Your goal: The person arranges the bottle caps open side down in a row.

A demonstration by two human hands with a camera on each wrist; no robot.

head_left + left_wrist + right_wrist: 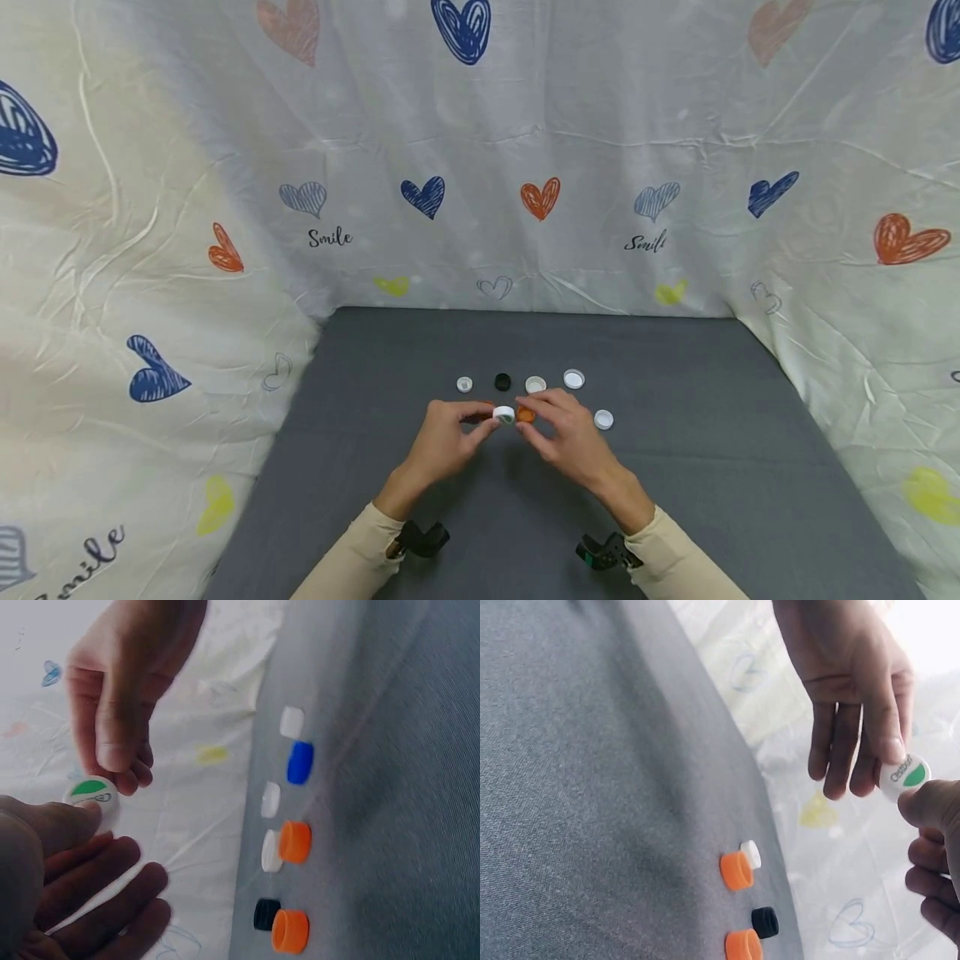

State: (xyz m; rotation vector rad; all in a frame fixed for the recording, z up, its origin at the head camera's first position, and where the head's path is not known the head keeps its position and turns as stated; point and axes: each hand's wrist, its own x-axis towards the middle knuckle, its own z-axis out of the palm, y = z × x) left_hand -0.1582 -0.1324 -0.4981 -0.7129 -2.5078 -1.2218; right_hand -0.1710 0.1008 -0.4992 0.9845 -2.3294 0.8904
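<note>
A round white bottle cap [503, 414] with a green patch and dark lettering is held up above the grey table, between both hands. My left hand [444, 440] pinches it from the left, thumb on the printed face in the left wrist view; its other fingers are spread. From the other side my right hand [568, 435] pinches the cap's edge between thumb and forefinger, the remaining fingers curled in the right wrist view. Below stand two orange caps [295, 841], one partly covered by my left fingers in the head view. A blue cap [300, 763] is hidden there behind my right hand.
Behind the hands on the grey table [675, 517] lie a small white cap [464, 384], a black cap [502, 382] and two white caps [573, 379]. Another white cap [603, 419] lies right of my right hand. A heart-printed curtain [600, 108] encloses the table's back and sides.
</note>
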